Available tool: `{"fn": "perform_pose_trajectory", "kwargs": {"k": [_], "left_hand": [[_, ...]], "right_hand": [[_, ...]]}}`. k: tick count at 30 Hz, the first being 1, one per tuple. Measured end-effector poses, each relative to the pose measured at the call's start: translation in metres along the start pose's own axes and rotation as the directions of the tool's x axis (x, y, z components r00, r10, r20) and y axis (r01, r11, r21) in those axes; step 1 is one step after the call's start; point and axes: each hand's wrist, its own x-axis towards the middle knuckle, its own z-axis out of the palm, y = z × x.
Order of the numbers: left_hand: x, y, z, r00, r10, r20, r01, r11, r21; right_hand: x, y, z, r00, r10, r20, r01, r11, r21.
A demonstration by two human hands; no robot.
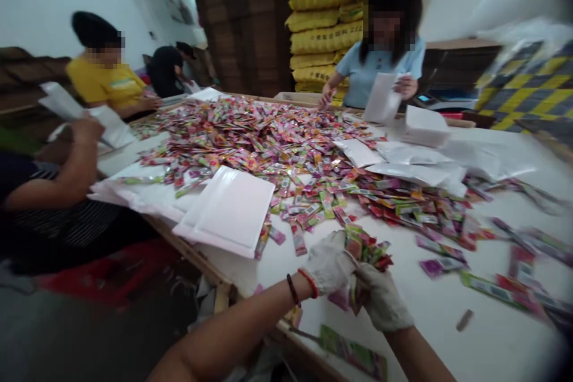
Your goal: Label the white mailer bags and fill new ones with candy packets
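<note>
Both my hands wear white knit gloves and meet over the near edge of the table. My left hand (329, 265) is wrapped round a bunch of small coloured sachets (364, 248), which fan out above the fingers. My right hand (382, 298) grips the same bunch from the right, and some sachets hang below between the gloves. A stack of white envelopes (235, 209) lies to the left of my hands. Beyond them spreads a large heap of pink, green and purple sachets (259, 131).
Across the white table (394, 346), a person in light blue (380, 71) holds a white envelope. Another in yellow (107, 83) sits at the far left, and a nearer arm (67, 179) holds envelopes. White pouches (416, 173) lie at right. Yellow sacks (322, 39) are stacked behind.
</note>
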Motion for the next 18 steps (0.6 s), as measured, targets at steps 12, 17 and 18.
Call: {"fn": "perform_pose_trajectory", "kwargs": {"k": [12,17,18], "left_hand": [[-0.096,-0.143,-0.173,0.967,-0.248,0.051,0.12,0.625,0.771],[-0.093,-0.135,-0.173,0.975,-0.22,0.012,0.149,0.7,0.699],[-0.089,-0.123,-0.165,0.978,-0.205,-0.03,0.172,0.722,0.671]], "right_hand": [[0.008,0.006,-0.027,0.916,0.4,0.01,-0.4,0.916,0.001],[-0.005,0.004,-0.036,0.912,0.411,0.023,-0.409,0.911,-0.053],[-0.008,0.0,-0.04,0.922,0.386,-0.005,-0.386,0.921,-0.054]]}}
